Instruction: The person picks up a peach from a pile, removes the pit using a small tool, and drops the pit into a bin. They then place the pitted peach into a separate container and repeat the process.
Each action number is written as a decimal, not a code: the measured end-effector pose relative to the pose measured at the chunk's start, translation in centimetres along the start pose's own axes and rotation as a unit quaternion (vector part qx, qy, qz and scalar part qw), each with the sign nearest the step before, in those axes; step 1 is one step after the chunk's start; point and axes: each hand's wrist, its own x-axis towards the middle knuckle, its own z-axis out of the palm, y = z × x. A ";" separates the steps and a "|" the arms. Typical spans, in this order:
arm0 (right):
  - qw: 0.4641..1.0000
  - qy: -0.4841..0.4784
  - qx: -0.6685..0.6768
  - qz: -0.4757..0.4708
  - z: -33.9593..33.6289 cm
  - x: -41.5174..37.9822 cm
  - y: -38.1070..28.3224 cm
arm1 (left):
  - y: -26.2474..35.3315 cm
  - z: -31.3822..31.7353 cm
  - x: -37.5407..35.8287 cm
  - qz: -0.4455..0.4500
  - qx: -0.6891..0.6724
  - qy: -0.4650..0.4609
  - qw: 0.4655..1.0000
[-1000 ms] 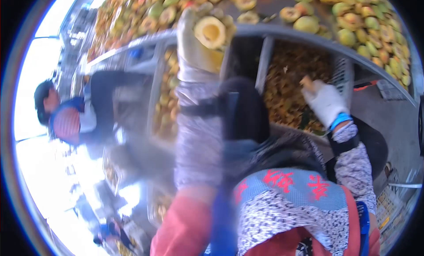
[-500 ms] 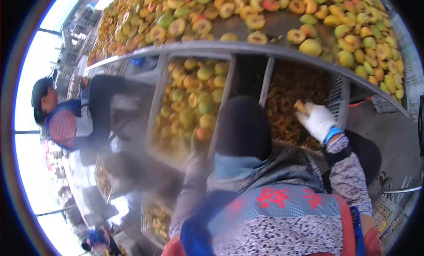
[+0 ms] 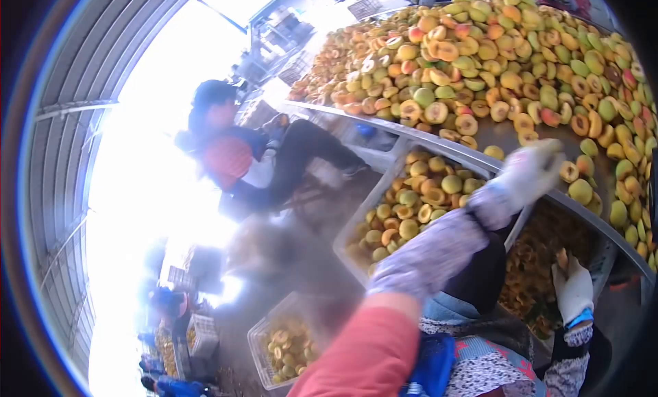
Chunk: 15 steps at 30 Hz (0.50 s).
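Observation:
Motion blurs my left hand (image 3: 531, 169), in a pale glove, over the metal edge (image 3: 473, 158) of the fruit-covered table. Its fingers look bent, but their grip cannot be made out. Below and to the right, my right hand (image 3: 573, 287), in a white glove with a blue band at the wrist, is closed on a small orange-brown piece (image 3: 563, 259). It is over the bin of brown-orange scraps (image 3: 531, 280). Halved yellow, green and reddish fruits (image 3: 493, 61) are heaped on the table. A pale crate (image 3: 348, 241) of fruit halves stands left of the scrap bin.
A seated person (image 3: 229, 150) in a dark cap is at the left. Another crate (image 3: 257, 342) with fruit stands on the floor at the lower middle. Further people and crates are at the lower left. Across the table, other people's arms and clothing show at the top.
My left hand has risen from beside the fruit crate to over the table edge. My right hand still holds the small piece over the scraps. The view has turned and shifted.

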 end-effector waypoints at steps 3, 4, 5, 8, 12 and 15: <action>1.000 -0.013 -0.012 -0.005 -0.4 0.0 0.0 | -0.9 7.9 5.7 0.006 0.064 -0.131 0.989; 1.000 -0.009 0.008 -0.001 -0.5 0.1 0.0 | -1.9 10.5 7.1 -0.013 0.116 -0.190 0.975; 1.000 -0.005 0.028 0.003 -0.5 0.1 0.0 | -3.3 13.2 7.4 -0.031 0.163 -0.198 0.966; 0.998 0.025 0.046 -0.029 0.1 0.0 1.3 | -3.6 14.4 8.2 -0.075 0.211 -0.237 0.945; 0.993 0.067 0.083 -0.058 0.5 -0.3 0.7 | -1.2 12.9 8.5 -0.100 0.234 -0.293 0.922; 0.999 0.011 0.020 -0.040 -0.1 -0.4 0.1 | -3.1 15.8 9.5 -0.073 0.280 -0.275 0.917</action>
